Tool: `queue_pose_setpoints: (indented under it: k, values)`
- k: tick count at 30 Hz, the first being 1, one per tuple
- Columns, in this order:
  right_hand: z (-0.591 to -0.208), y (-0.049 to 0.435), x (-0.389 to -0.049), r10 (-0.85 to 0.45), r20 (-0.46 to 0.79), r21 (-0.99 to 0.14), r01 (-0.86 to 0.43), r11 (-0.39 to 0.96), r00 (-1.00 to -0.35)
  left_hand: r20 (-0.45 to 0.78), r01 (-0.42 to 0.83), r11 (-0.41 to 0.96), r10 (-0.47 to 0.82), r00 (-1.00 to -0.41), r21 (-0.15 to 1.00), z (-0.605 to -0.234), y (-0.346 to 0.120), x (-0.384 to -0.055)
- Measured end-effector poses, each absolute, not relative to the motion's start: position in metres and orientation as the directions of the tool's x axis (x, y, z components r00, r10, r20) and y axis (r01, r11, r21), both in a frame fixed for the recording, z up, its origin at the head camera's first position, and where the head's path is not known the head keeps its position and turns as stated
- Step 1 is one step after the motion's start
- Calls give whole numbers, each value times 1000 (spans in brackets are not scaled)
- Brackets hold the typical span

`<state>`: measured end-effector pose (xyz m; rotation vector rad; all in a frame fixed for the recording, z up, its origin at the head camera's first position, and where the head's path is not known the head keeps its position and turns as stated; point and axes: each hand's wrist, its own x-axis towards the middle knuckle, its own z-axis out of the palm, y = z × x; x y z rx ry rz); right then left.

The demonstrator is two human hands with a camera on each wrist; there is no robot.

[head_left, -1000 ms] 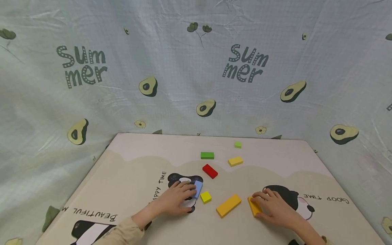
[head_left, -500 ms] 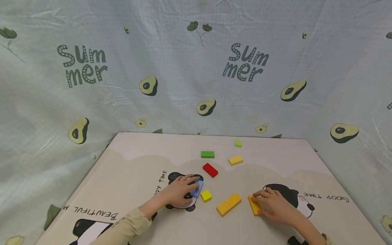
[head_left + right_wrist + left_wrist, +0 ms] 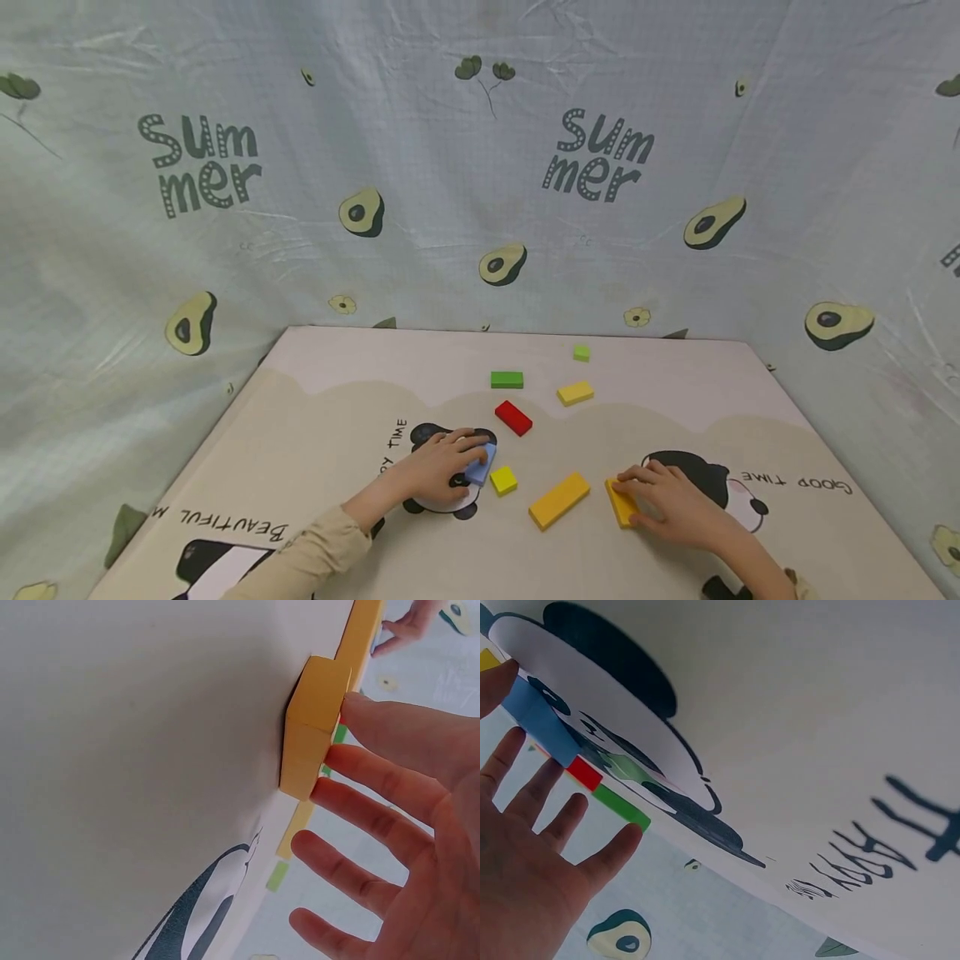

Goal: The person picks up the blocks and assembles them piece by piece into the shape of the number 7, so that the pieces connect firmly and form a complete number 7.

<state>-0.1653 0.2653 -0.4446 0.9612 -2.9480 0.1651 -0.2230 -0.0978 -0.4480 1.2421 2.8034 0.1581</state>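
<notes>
A fabric backdrop [image 3: 450, 167] hung behind the tabletop [image 3: 315, 450]. There, the left hand [image 3: 437, 471] lay over the leftmost block [image 3: 482, 468], with a neighbouring block [image 3: 503, 481] just to the right. The right hand [image 3: 675, 508] touched the rightmost block [image 3: 619, 505]; the centre block [image 3: 559, 501] lay just left of that. Behind these, 4 rear blocks [image 3: 513, 418] lay scattered toward the backdrop.

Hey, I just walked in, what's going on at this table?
A person is handling colored blocks. The left hand holds a blue block and the right hand holds a short orange block, both low at the table. Between the hands lie a bright yellow block and a longer orange block. Farther off, a red block, a green block, a pale yellow block and a light green block lie apart. Nothing is stacked.
</notes>
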Motion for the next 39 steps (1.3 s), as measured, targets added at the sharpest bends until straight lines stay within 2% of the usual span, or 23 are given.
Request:
queue_pose_setpoints:
  k: [17,27,39]
  values:
    - [-442,264,-165,-579,61,-103,-583,806,-813,0,744,663,747,-665,80,-448,-98,-229]
    - [-441,262,-166,-560,39,-105,-560,822,-828,8,743,660,747,-665,109,-448,-98,-231]
    - [-442,263,-167,-565,27,-113,-564,818,-825,70,783,616,780,-622,86,-447,-100,-229]
